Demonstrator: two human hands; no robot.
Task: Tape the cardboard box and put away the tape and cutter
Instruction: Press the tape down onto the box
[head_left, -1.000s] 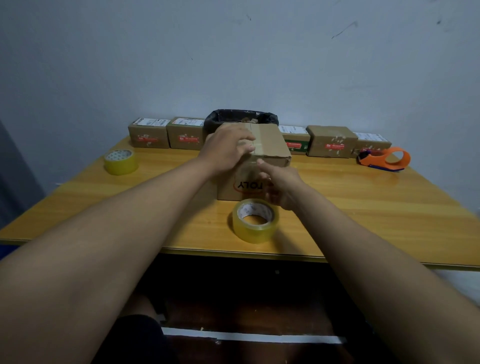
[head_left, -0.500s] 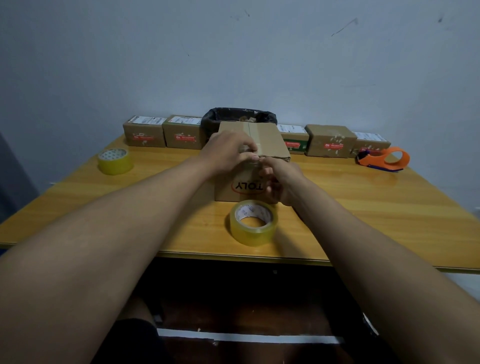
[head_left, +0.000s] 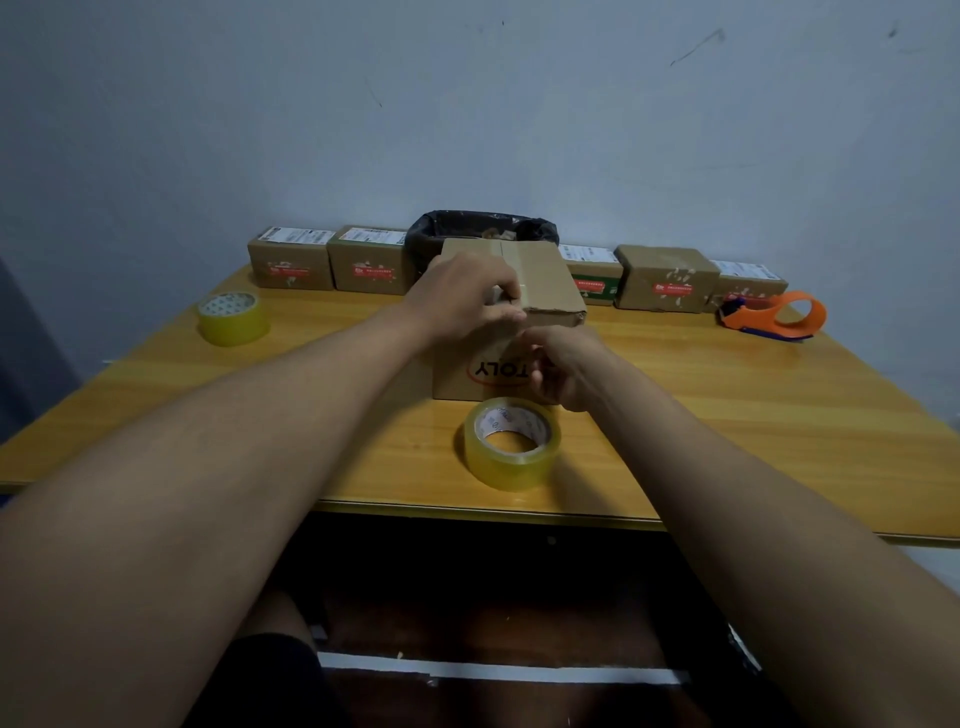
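Pressing tape over the box's (head_left: 540, 283) near top edge at mid-tabletop (head_left: 727, 415): left hand (head_left: 462, 301) flat on top, right hand's (head_left: 563, 371) grip unclear. Light, stiff cardboard is judged best steadied from above; roll (head_left: 511, 441) lies near edge.

The left hand (head_left: 462, 301) now sits at the near top edge of the cardboard box (head_left: 545, 280), fingers curled over the front lip instead of lying flat on top. The right hand (head_left: 563, 371) has risen slightly against the front face, closer to the left.
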